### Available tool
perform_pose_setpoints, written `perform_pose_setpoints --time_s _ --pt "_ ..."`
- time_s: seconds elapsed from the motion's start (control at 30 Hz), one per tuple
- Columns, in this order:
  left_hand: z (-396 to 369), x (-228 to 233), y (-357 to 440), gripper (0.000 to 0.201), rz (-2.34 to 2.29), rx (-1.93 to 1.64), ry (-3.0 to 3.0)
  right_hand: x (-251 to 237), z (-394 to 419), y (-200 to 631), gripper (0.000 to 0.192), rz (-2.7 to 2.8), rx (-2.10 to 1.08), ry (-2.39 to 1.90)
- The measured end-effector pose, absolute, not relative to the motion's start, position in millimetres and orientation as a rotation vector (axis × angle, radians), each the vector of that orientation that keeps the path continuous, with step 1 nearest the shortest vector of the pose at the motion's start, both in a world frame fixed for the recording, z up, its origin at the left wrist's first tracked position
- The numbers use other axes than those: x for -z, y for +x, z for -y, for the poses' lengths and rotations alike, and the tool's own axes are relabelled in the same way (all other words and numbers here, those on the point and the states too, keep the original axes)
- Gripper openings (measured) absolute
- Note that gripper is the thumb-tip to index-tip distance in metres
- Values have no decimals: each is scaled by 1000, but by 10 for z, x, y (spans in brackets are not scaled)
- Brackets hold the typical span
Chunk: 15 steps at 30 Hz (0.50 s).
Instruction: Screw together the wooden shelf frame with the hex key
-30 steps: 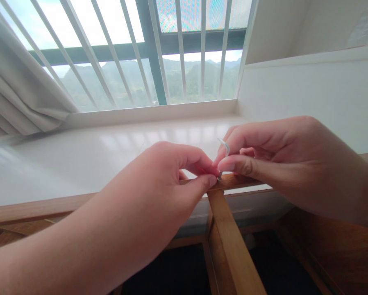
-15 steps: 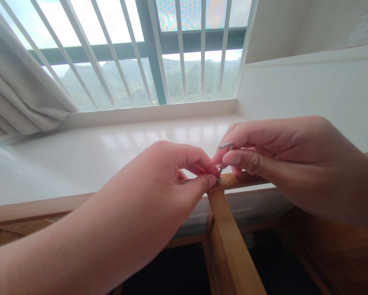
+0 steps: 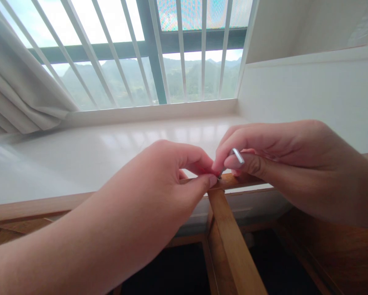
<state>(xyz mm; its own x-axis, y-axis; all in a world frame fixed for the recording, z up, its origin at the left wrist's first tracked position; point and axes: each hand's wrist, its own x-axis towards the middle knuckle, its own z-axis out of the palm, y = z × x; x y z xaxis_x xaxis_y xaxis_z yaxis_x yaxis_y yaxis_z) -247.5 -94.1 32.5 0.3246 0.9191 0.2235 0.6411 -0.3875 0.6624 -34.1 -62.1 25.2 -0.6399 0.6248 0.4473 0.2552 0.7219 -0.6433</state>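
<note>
Right hand pinches hex key, shaft angled down-left into frame; left fingers pressed together just beside its tip.

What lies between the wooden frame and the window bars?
In the head view, the glossy white windowsill lies between the wooden frame and the window bars.

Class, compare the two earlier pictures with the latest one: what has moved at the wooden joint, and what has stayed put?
The hex key in the right hand has turned: its bent short arm, first pointing up and left, now swings over to the right across the thumb. The right hand has shifted only slightly. The left hand stays pinched at the joint of the wooden frame, and the windowsill and curtain are unchanged.
</note>
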Motion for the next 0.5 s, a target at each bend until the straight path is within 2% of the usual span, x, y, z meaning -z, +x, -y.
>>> perform_pose_setpoints --time_s 0.3,0.5 --pt "940 -306 -2479 13 -1367 -825 2112 -275 609 -353 25 2284 -695 -689" --pt "952 -368 -2452 16 -1408 -791 2157 -267 629 -347 21 2228 -740 -704"
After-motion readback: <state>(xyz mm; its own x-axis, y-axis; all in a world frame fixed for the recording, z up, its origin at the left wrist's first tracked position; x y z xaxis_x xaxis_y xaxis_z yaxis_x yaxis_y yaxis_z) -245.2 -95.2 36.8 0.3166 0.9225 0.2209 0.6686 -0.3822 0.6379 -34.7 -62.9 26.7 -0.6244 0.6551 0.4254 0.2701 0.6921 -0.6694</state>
